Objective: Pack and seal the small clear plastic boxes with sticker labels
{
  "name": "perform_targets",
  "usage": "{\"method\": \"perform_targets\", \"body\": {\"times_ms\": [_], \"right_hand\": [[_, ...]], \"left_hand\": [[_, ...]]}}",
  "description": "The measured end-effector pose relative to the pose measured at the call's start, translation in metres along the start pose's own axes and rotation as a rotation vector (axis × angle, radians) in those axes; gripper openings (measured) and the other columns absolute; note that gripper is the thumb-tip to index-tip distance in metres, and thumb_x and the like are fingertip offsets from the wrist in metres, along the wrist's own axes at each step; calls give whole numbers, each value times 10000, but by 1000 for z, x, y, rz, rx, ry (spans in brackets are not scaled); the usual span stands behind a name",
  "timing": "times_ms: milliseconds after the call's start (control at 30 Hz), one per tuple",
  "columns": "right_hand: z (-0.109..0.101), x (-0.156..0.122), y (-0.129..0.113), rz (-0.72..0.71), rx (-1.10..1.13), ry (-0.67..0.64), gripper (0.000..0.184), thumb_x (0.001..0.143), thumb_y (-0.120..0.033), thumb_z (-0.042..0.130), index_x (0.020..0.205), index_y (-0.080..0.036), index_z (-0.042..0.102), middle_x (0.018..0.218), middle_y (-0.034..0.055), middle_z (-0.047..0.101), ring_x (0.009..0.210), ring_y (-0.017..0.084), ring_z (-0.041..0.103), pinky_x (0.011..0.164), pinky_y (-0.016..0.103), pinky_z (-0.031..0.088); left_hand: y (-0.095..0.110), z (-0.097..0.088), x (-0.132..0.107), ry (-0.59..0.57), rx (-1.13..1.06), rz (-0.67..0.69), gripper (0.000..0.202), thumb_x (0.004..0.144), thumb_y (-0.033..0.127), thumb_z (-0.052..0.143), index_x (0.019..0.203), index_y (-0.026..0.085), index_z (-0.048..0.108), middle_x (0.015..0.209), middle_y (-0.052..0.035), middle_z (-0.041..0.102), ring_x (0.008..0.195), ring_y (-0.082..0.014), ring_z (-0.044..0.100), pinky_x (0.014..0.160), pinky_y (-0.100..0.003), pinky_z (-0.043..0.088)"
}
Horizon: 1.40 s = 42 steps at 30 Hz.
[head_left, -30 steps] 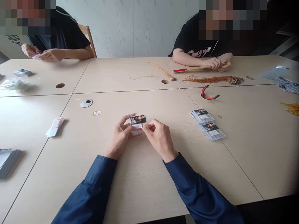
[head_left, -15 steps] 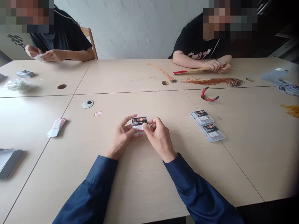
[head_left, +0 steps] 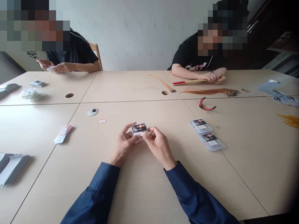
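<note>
Above the middle of the table I hold a small clear plastic packet (head_left: 139,128) with a black and white printed label. My left hand (head_left: 123,143) is closed on its left side, thumb across the lower front and fingers behind. At the lower right edge, my right hand (head_left: 160,145) pinches the same packet, thumb on the front. Part of the packet is hidden by both thumbs. To the right of my hands lie two small stacks of similar packets, a rear stack (head_left: 201,126) and a front stack (head_left: 212,142).
Left lie slips with red frames (head_left: 64,130), a grey-white stack (head_left: 17,169), a red-framed label (head_left: 102,121) and a round metal cover (head_left: 92,112). Red-handled pliers (head_left: 207,108) rest in a table hole. Orange bundled strands (head_left: 210,91) lie beyond. Two people sit opposite, hands occupied.
The view has tilted up, so the table's contents appear lower. My left thumb has slid right across the packet's lower front, and more of the label's print shows. Both hands keep their grip.
</note>
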State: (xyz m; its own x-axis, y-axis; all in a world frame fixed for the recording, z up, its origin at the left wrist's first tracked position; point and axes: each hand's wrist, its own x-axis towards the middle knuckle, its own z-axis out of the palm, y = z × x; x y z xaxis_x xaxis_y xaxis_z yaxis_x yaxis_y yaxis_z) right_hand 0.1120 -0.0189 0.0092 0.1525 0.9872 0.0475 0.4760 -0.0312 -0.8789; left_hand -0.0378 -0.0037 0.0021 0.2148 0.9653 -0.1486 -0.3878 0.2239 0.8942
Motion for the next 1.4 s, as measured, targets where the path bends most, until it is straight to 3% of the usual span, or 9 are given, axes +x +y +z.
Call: {"method": "perform_targets", "body": {"times_ms": [167, 333, 467, 633, 767, 933, 1167, 1267, 1400], "right_hand": [[-1, 1, 1, -20, 38, -18, 290, 879, -471, 542, 860, -194, 624, 572, -46, 540, 532, 141, 502, 537, 244, 364], [2, 4, 6, -53, 89, 3, 325, 907, -461, 486, 798, -186, 621, 676, 4, 609, 601, 145, 512, 580, 250, 400], [5, 10, 13, -40, 217, 58, 331, 900, -494, 493, 837, -190, 608, 783, 47, 660, 674, 166, 580, 568, 249, 456], [0, 23, 21, 110, 499, 94, 388, 895, -587, 476, 946, -208, 544, 599, -17, 599, 462, 130, 515, 402, 219, 420], [-12, 32, 25, 89, 540, 229, 406, 901, -606, 486, 908, -204, 543, 577, -48, 538, 423, 88, 437, 389, 192, 380], [-48, 31, 33, 65, 553, 477, 412, 902, -579, 491, 980, -188, 592, 652, -35, 526, 494, 95, 452, 433, 198, 390], [-130, -1, 76, -19, 255, 1054, 505, 905, -575, 426, 1050, -139, 635, 882, 98, 692, 730, 190, 623, 654, 292, 491], [-156, -15, 104, 88, -7, 1066, 529, 893, -546, 414, 1092, -122, 661, 867, 116, 695, 787, 234, 635, 738, 343, 494], [-171, -22, 130, 288, -297, 944, 588, 813, -512, 504, 1197, -91, 651, 857, 134, 657, 851, 294, 610, 807, 412, 481]], "left_hand": [[2, -1, 0, 8, -44, -25, 547, 791, 241, 689, 1320, 205, 556, 1154, -98, 719, 964, -210, 708, 779, -313, 602], [4, -1, 2, 18, -127, -60, 594, 768, 216, 591, 1356, 155, 532, 1012, -90, 747, 867, -202, 718, 720, -329, 618], [5, 1, 2, 13, -103, -60, 638, 773, 230, 595, 1401, 167, 504, 1042, -102, 746, 944, -242, 722, 750, -354, 613], [8, 1, 2, 42, -31, -90, 638, 815, 311, 620, 1425, 185, 481, 1137, -144, 731, 1047, -293, 707, 826, -377, 592], [9, -2, 4, 1, 28, -83, 615, 819, 385, 656, 1381, 176, 525, 1134, -149, 729, 1032, -299, 710, 882, -413, 577], [8, -5, 4, -8, 36, -72, 611, 789, 411, 705, 1334, 176, 559, 1067, -139, 744, 978, -285, 719, 869, -416, 589], [5, -6, 6, -2, 43, -69, 631, 753, 439, 748, 1300, 171, 586, 1022, -127, 748, 936, -267, 726, 871, -403, 591], [5, -5, 6, 10, 48, -74, 637, 735, 429, 761, 1290, 166, 593, 1003, -121, 748, 924, -268, 727, 881, -417, 586], [6, -5, 5, 23, 60, -63, 639, 719, 424, 769, 1280, 167, 602, 985, -114, 747, 929, -275, 725, 907, -445, 575]]}}
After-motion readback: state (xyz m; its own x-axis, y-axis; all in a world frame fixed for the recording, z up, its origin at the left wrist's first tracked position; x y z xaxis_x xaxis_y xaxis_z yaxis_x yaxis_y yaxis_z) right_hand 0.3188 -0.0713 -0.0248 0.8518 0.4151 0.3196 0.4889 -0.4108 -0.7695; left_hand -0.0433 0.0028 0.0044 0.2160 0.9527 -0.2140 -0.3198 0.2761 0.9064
